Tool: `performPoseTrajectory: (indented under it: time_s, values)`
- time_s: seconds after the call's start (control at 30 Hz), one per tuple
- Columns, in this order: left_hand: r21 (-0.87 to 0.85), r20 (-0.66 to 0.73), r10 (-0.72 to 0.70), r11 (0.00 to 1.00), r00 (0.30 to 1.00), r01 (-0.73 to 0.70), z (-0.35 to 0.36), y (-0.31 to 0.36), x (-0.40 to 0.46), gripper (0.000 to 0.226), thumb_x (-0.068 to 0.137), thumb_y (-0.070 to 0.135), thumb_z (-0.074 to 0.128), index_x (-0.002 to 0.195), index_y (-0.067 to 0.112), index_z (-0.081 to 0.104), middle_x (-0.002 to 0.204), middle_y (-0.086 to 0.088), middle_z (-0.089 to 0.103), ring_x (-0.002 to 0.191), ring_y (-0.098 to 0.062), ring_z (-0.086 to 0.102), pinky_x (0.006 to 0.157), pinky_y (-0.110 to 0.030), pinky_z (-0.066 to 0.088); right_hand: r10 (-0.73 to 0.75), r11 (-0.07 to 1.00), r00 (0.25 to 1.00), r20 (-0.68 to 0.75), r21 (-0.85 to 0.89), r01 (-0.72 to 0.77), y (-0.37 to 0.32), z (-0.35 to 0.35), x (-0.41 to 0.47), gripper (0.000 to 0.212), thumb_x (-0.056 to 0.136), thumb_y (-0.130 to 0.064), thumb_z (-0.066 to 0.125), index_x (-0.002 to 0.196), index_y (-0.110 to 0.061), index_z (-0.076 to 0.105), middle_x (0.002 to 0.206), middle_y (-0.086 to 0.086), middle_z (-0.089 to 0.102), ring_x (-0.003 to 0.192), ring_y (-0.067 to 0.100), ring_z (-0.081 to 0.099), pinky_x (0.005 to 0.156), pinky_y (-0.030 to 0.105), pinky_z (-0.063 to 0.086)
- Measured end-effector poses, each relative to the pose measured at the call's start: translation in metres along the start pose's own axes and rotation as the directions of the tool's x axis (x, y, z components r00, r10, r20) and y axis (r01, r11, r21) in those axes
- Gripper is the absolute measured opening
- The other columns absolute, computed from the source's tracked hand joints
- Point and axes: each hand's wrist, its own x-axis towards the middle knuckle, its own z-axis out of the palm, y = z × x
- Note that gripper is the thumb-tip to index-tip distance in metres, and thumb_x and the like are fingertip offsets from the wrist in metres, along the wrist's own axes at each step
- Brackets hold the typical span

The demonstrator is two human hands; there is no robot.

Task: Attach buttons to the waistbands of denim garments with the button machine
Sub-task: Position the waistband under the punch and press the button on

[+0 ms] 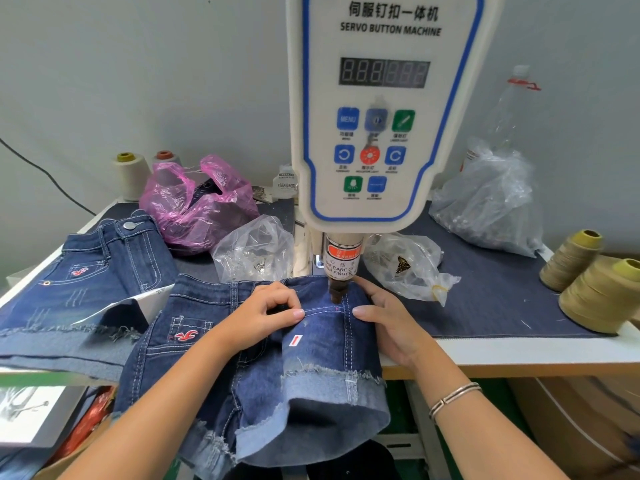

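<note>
A pair of dark denim shorts (311, 386) lies under the white servo button machine (384, 109), its waistband beneath the dark punch head (337, 289). My left hand (266, 313) pinches the waistband fabric just left of the punch, fingers curled. My right hand (388, 320) holds the waistband on the right side of the punch, thumb on top and fingers wrapped over the edge. A second pair of denim shorts (86, 289) with a metal button (129, 225) on its waistband lies to the left.
Clear plastic bags of metal parts (252, 251) (405, 265) flank the machine column, and a larger one (488, 202) sits at back right. A pink bag (197, 202) and thread cones (131, 174) stand at the back left. Olive thread cones (599, 292) occupy the right edge.
</note>
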Motion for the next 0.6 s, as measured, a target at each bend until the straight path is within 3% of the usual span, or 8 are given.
performPoseTrajectory:
  time_s: [0.17, 0.3, 0.43, 0.6]
  values:
    - [-0.007, 0.0, 0.012, 1.0, 1.0, -0.012, -0.0001, -0.001, 0.0007, 0.018, 0.082, 0.04, 0.062, 0.064, 0.04, 0.06, 0.085, 0.002, 0.052, 0.073, 0.0, 0.052, 0.068, -0.026, 0.039, 0.001, 1.0, 1.0, -0.003, 0.002, -0.001, 0.0004, -0.0003, -0.0001, 0.063, 0.077, -0.002, 0.059, 0.139, -0.009, 0.047, 0.134, 0.016, 0.058, 0.121, 0.027, 0.057, 0.097, 0.033, 0.048]
    - [0.017, -0.013, 0.03, 0.999, 0.999, -0.03, 0.0004, -0.0026, 0.0013, 0.018, 0.076, 0.052, 0.058, 0.065, 0.038, 0.059, 0.083, 0.004, 0.054, 0.083, -0.002, 0.05, 0.082, -0.02, 0.035, 0.003, 1.0, 1.0, -0.005, -0.002, -0.003, 0.0009, -0.0002, 0.0001, 0.064, 0.076, -0.002, 0.059, 0.139, -0.009, 0.047, 0.134, 0.017, 0.058, 0.121, 0.027, 0.056, 0.099, 0.035, 0.047]
    - [0.009, -0.018, 0.054, 0.999, 0.998, -0.054, 0.0008, -0.0035, 0.0019, 0.024, 0.076, 0.05, 0.058, 0.067, 0.028, 0.058, 0.081, 0.002, 0.055, 0.083, -0.003, 0.05, 0.082, -0.018, 0.035, 0.004, 1.0, 1.0, -0.011, -0.007, -0.004, 0.0007, -0.0006, -0.0001, 0.065, 0.076, -0.002, 0.059, 0.139, -0.008, 0.046, 0.134, 0.017, 0.058, 0.121, 0.028, 0.056, 0.103, 0.038, 0.045]
    - [-0.02, -0.023, 0.06, 0.998, 0.998, -0.06, 0.0004, -0.0027, 0.0013, 0.017, 0.077, 0.048, 0.058, 0.065, 0.036, 0.058, 0.08, 0.003, 0.055, 0.082, -0.006, 0.051, 0.082, -0.019, 0.037, 0.007, 1.0, 1.0, -0.003, -0.007, -0.007, -0.0008, 0.0005, -0.0008, 0.064, 0.076, -0.002, 0.058, 0.139, -0.009, 0.047, 0.133, 0.016, 0.059, 0.12, 0.027, 0.057, 0.1, 0.036, 0.047]
